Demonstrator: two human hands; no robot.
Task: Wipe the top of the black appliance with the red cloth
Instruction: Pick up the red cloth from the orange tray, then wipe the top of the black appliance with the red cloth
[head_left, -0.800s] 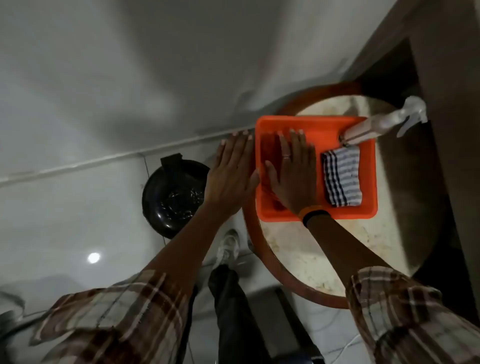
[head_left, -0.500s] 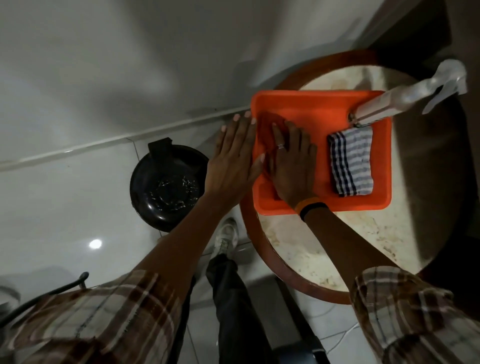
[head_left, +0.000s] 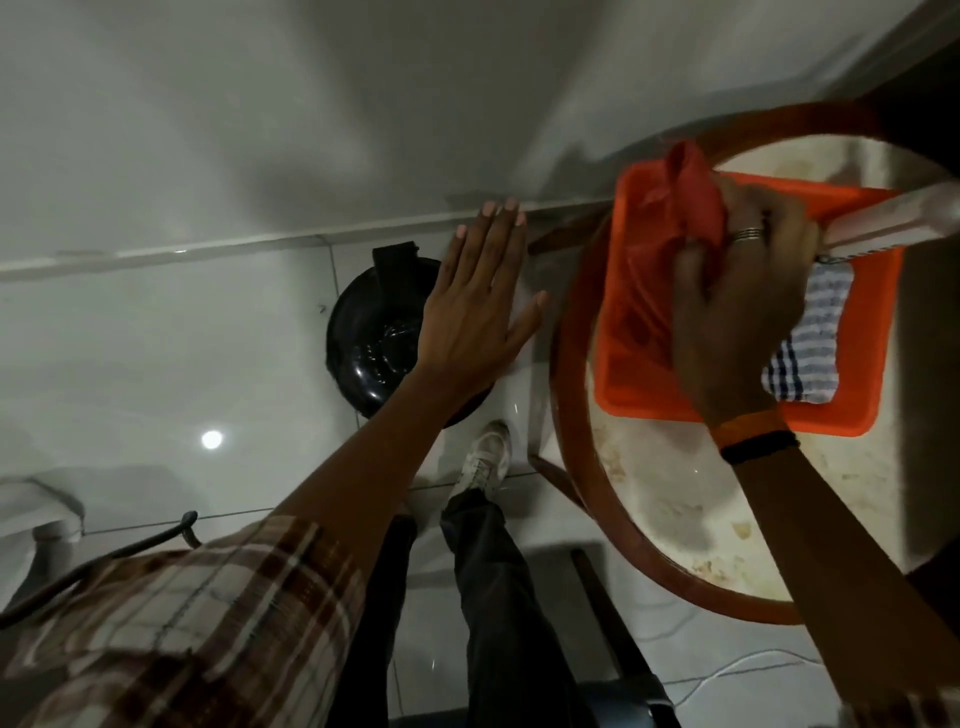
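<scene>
My right hand (head_left: 737, 306) grips the red cloth (head_left: 691, 202) above the orange tray (head_left: 826, 415); my left hand (head_left: 478, 301) hovers spread wide. Next I carry it to the black appliance (head_left: 369, 343) on the floor.

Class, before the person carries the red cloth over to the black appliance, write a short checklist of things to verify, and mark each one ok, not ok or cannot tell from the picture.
1. Red cloth gripped by the right hand: ok, bunched in the fingers.
2. Cloth clear of the orange tray: cannot tell, its lower part is blurred against the tray.
3. Left hand free: ok, open and flat, holding nothing.
4. Top of the black appliance unobstructed: not ok, the left hand covers part of it.
5. Striped cloth left in the tray: ok.
</scene>
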